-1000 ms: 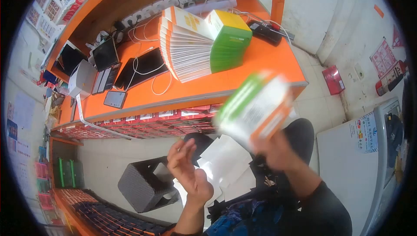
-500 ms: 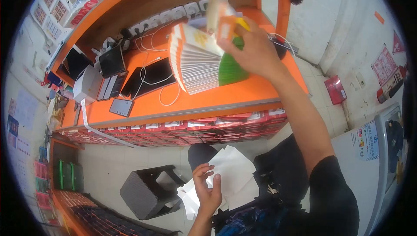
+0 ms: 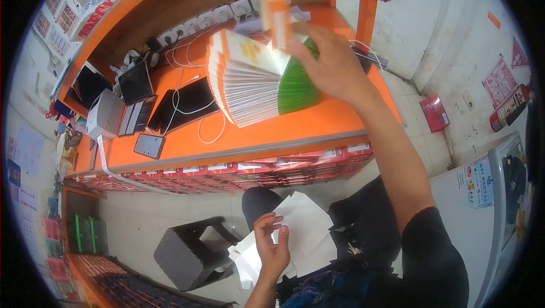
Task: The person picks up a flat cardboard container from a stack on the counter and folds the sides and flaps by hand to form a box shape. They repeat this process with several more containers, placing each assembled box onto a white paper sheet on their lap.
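Note:
My right hand [image 3: 332,64] is stretched out over the orange counter [image 3: 267,129] and grips a blurred orange-and-white card packet [image 3: 273,7], held upright above a fanned stack of orange, white and green packets [image 3: 255,78]. The hand rests against the green end of that stack. Low in view, my left hand [image 3: 271,248] lies on loose white paper sheets [image 3: 304,226] in my lap, fingers bent on the top sheet.
Phones and tablets [image 3: 181,101] with white cables lie on the counter's left part, beside a white box [image 3: 105,115]. A row of wall sockets [image 3: 227,10] runs behind. Red packets [image 3: 255,169] fill the shelf under the counter. A dark woven stool [image 3: 190,251] stands on the floor.
My right hand carried the packet from in front of my chest up to the fanned stack on the counter, then shifted it slightly left. My left hand dropped onto the white sheets.

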`<state>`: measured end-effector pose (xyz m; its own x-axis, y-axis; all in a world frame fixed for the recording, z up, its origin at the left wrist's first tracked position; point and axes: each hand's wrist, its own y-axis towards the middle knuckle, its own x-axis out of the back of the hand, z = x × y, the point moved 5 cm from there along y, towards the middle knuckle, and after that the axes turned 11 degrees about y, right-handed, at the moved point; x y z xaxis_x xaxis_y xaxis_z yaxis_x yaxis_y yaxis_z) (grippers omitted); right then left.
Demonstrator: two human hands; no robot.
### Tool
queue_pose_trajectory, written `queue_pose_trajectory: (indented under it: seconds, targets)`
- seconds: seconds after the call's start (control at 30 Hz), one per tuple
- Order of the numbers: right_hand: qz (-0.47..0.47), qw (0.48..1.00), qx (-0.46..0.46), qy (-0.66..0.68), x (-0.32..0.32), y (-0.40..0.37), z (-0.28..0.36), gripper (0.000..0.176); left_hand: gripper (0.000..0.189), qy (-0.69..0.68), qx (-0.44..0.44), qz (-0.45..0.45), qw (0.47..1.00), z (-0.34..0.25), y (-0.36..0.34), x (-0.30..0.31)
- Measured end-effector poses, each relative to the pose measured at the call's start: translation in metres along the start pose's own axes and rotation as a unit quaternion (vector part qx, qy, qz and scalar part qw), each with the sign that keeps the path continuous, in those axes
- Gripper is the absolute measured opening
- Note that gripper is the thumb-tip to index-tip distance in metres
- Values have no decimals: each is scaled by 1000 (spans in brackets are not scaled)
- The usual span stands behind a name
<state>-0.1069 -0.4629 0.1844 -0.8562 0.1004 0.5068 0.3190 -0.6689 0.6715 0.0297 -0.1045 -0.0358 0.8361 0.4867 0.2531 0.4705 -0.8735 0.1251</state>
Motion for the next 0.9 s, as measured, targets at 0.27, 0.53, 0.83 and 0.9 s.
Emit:
queue_pose_trajectory:
  seconds: [0.27, 0.53, 0.83, 0.9]
  targets:
    - [-29, 983, 159, -84, -20, -26, 22, 38, 37, 12, 5, 1, 1000, 6, -1, 7]
    - [-33, 968, 196, -155, -36, -37, 31, 36, 31, 228, -310, -13, 923, -122, 82, 22]
    - [143, 982, 24, -123, -33, 1, 30, 40, 39, 594, -505, -102, 618, -239, 286, -27]
    - [109, 983, 55, -140, -37, -12, 26, 40, 44, 714, -387, 3, 584, -210, 318, -27]
